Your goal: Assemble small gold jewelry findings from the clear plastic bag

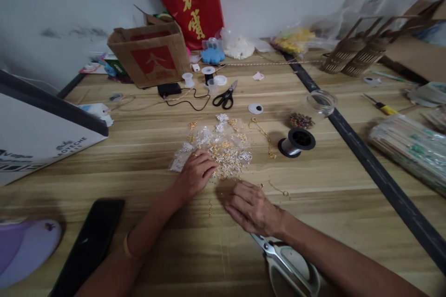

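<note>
My left hand [198,171] rests at the near left edge of a pile of small gold and silver jewelry findings [225,160], its fingers curled together. To the right and nearer, my right hand [252,206] lies low over the table, fingers bent and pressed together; whatever its fingertips hold is hidden. A short gold chain [210,208] lies between the hands. Another thin gold chain with a ring [278,189] is just right of my right hand. Under my right wrist are grey-handled scissors [289,264], partly covered. Clear plastic bags [204,135] of findings surround the pile.
A wire spool [296,143], a jar of beads [306,113] and a longer gold chain [263,134] lie right of the pile. Black scissors [226,96] and a cardboard box [149,53] are farther back. A phone [88,246] lies at near left, packaged sticks [411,148] at right.
</note>
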`<state>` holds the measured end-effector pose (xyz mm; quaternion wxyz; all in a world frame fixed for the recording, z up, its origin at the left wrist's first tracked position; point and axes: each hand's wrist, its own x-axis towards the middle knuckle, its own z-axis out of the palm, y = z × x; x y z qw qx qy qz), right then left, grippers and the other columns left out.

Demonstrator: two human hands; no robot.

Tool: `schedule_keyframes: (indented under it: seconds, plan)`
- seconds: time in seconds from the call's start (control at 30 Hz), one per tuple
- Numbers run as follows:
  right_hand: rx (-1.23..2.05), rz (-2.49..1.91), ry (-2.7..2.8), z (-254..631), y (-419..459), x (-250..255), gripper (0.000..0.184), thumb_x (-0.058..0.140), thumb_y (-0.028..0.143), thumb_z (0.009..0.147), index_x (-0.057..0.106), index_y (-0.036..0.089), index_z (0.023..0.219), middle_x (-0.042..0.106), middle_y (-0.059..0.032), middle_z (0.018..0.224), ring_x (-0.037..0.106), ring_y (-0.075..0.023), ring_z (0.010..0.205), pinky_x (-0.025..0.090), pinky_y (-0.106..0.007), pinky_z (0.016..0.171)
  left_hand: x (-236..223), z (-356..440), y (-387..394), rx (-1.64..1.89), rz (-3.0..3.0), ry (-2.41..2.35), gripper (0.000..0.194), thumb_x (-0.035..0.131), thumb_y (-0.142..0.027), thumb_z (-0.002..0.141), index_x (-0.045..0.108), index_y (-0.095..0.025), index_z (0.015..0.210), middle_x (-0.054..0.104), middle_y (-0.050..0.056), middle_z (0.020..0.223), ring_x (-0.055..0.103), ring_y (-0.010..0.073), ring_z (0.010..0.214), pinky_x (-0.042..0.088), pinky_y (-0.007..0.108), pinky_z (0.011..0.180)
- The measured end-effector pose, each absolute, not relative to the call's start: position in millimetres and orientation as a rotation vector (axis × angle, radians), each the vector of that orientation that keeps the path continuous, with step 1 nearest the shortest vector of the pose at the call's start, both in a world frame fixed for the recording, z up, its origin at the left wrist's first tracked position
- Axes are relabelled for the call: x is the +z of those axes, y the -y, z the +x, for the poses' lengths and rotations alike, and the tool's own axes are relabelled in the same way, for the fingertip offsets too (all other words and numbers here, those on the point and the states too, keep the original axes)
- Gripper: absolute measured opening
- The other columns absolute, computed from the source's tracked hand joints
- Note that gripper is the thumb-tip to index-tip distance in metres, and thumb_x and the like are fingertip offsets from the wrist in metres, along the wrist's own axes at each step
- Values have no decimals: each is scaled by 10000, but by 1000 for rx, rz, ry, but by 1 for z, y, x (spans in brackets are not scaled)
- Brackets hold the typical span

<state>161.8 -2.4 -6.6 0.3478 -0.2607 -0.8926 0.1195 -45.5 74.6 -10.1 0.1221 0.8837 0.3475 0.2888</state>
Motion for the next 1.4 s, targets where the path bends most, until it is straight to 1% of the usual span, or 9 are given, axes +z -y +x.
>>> schedule_keyframes:
  seconds: [0.37,0.6,0.7,0.9,1.1,1.4]
  plan:
    - [313,-679,2298,161,2,-6,119,490,118,905,574,140,824,573,-48,743,513,-155,710,468,-307,678,-6,-48,-75,907,2532,-998,116,559,-131,875,663,-166,835,673,49,806,560,192,896,480,346,816]
    - [317,-688,2307,162,2,-7,139,490,113,903,571,141,794,565,-43,727,502,-156,698,465,-304,654,-3,-51,-76,907,2528,-1012,105,582,-129,850,657,-179,796,662,42,802,566,194,912,468,367,859]
    - [313,-678,2304,162,3,-7,117,494,115,902,573,138,819,567,-43,735,507,-156,702,466,-304,656,-1,-51,-76,893,2537,-990,106,599,-128,838,661,-180,770,649,39,777,560,198,924,473,361,852]
    - [327,-686,2302,161,3,-7,97,506,104,898,571,137,835,566,-43,751,525,-157,730,474,-305,689,0,-51,-75,775,2580,-1002,121,587,-147,861,684,-183,799,637,37,784,538,203,957,458,383,887]
    - [315,-681,2302,161,3,-6,120,510,106,895,559,141,791,553,-40,726,511,-152,692,464,-301,668,-2,-54,-77,740,2577,-1025,150,558,-152,879,699,-181,837,642,49,809,535,208,956,460,374,867]
    - [306,-696,2316,162,3,-9,122,501,118,899,567,141,798,552,-41,724,497,-156,689,458,-305,653,-1,-57,-80,747,2573,-997,155,549,-112,869,692,-162,838,654,56,800,534,210,936,459,368,847]
